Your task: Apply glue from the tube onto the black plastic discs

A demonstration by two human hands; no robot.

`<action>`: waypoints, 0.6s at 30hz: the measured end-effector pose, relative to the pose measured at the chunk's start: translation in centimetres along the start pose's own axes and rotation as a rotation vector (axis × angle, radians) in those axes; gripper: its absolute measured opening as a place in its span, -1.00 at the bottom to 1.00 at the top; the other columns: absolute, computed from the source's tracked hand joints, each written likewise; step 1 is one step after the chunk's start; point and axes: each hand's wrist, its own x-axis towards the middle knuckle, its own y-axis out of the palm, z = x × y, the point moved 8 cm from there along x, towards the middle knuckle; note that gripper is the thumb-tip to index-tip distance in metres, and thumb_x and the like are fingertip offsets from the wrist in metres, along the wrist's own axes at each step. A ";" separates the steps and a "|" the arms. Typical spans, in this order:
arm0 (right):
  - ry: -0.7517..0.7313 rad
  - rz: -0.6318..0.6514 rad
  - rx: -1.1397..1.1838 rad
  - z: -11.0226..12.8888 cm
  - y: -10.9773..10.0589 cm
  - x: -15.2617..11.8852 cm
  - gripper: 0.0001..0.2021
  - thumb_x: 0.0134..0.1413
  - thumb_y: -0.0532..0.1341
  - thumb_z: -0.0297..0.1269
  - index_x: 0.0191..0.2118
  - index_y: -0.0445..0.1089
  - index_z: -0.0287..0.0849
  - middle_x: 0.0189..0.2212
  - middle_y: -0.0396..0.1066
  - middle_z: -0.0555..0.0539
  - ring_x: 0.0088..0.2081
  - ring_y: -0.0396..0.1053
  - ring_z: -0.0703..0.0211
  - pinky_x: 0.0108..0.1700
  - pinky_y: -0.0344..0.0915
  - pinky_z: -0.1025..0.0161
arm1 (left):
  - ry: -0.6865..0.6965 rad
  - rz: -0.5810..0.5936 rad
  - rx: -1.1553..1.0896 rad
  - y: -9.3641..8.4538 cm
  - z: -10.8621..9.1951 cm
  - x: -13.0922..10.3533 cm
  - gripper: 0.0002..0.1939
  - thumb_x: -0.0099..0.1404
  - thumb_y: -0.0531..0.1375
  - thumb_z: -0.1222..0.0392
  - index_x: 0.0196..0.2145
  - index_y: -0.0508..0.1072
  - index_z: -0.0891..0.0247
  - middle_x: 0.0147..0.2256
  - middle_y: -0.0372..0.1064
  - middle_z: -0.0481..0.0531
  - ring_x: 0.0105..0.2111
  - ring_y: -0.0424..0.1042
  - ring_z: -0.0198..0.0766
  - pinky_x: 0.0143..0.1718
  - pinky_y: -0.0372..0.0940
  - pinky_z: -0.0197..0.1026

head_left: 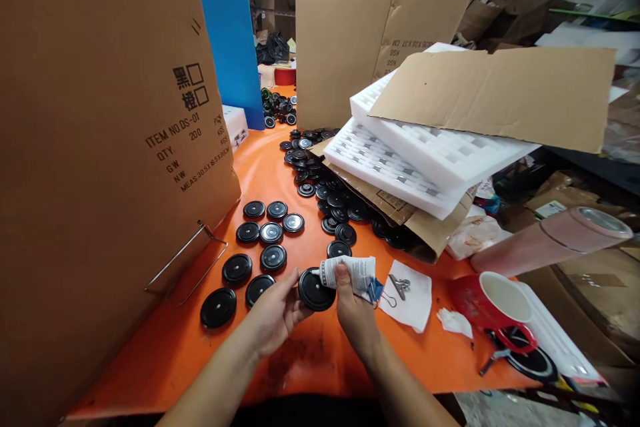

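My left hand (280,317) grips a round black disc (316,292) by its left edge, tilted up over the orange tabletop. A white squeeze tube (357,272) with printed text is in my right hand (350,310), thumb on top. Its narrow nozzle points left, over the disc's face near the light dot in the centre; whether it touches cannot be made out. A blue binder clip (375,290) pinches the tube's tail end. Several similar discs (273,258) lie flat to the left of my hands, each with a small pale dot in the middle.
Large cardboard sheets (115,147) stand left and behind. A heap of black discs (330,197) lies beside stacked white foam trays (390,160). At right are a metal clip (400,285) on white paper (415,307), a red mug (480,300) and a pink bottle (545,240). A wire stand (190,260) is at left.
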 end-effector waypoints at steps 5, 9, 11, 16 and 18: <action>0.014 -0.008 -0.028 -0.3 -0.2 -0.4 -0.66 0.03 0.13 0.02 -0.29 0.37 -0.17 -0.32 0.45 -0.13 -0.27 0.38 0.07 -0.23 0.28 0.22 | -0.026 0.098 0.038 0.1 0.4 -0.7 -0.74 0.22 0.16 0.10 -0.17 0.44 0.28 -0.30 0.45 0.05 -0.38 0.42 -0.34 -0.42 0.33 -0.36; 0.022 0.009 -0.007 -0.2 -0.1 -0.5 -0.69 0.03 0.14 -0.01 -0.32 0.37 -0.17 -0.38 0.44 -0.10 -0.29 0.38 0.08 -0.25 0.28 0.23 | -0.055 0.132 0.021 0.4 0.5 -1.1 -0.70 0.21 0.17 0.19 -0.09 0.41 0.31 -0.21 0.44 0.09 -0.35 0.45 -0.30 -0.37 0.36 -0.33; 0.000 0.017 0.006 0.2 0.0 -0.6 -0.71 0.04 0.13 -0.02 -0.33 0.38 -0.16 -0.39 0.44 -0.09 -0.32 0.38 0.09 -0.25 0.28 0.23 | -0.051 0.116 -0.037 0.4 0.4 -1.1 -0.74 0.22 0.16 0.20 -0.14 0.42 0.34 -0.23 0.45 0.09 -0.37 0.44 -0.34 -0.32 0.37 -0.32; -0.034 0.042 0.024 0.8 0.2 -0.6 -0.70 0.05 0.11 -0.02 -0.33 0.41 -0.15 -0.44 0.44 -0.07 -0.36 0.38 0.10 -0.29 0.29 0.23 | -0.067 0.091 -0.064 0.2 0.7 -1.0 -0.74 0.23 0.15 0.11 -0.18 0.42 0.32 -0.36 0.44 0.03 -0.46 0.42 -0.37 -0.44 0.36 -0.34; -0.011 0.058 0.040 0.6 0.3 -0.6 -0.70 0.05 0.11 -0.02 -0.35 0.42 -0.15 -0.45 0.44 -0.07 -0.37 0.38 0.09 -0.31 0.29 0.23 | -0.060 0.133 -0.035 0.4 0.7 -1.2 -0.73 0.23 0.15 0.17 -0.12 0.40 0.30 -0.29 0.44 0.05 -0.41 0.43 -0.34 -0.44 0.35 -0.33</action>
